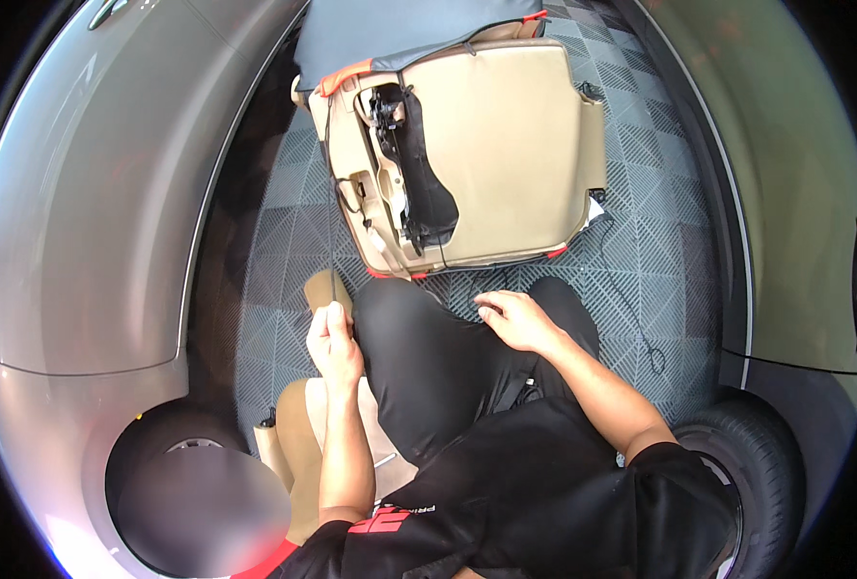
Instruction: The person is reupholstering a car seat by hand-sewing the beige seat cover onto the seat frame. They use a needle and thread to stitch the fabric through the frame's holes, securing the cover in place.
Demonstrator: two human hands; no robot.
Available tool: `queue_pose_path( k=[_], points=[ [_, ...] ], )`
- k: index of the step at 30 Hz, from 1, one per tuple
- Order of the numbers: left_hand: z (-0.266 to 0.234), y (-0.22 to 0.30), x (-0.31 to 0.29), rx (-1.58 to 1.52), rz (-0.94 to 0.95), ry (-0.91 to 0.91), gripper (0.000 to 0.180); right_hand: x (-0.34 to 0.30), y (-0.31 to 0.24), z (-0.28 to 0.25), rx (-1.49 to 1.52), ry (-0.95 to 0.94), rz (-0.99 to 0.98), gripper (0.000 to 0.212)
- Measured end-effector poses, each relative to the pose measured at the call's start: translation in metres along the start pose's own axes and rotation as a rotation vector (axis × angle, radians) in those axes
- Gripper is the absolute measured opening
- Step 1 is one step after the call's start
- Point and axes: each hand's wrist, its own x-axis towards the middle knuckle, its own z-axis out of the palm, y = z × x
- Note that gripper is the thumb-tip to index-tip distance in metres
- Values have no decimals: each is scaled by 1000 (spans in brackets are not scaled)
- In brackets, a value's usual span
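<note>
A beige car seat (506, 145) lies in front of me, with a grey cover with orange edging (400, 34) over its far part. My left hand (334, 340) is closed, thumb and fingers pinching a thin dark cord (333, 241) that runs up along the seat's left edge. My right hand (515, 318) hovers over or rests by my right knee, near the seat's front edge. Its fingers are loosely bent and apart, with nothing plainly in them. Black metal fittings and a dark cloth flap (427, 193) show in the seat's side.
Grey patterned tiles (641, 251) cover the floor. Car bodies stand close on the left (91, 193) and right (786, 193), with a tyre (761, 473) at lower right. More beige seat parts (298, 434) lie by my left arm. A loose dark cord (631, 309) trails on the floor.
</note>
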Motion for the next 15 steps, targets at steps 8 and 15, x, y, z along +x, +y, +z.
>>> queue_pose_path(
  k=[8, 15],
  points=[
    [16, 34, -20, -49, -57, -48, 30, -16, 4, 12, 88, 28, 39, 28],
    [5, 36, -44, 87, -103, -25, 33, 44, -9, -12, 592, 115, 90, 30]
  ],
)
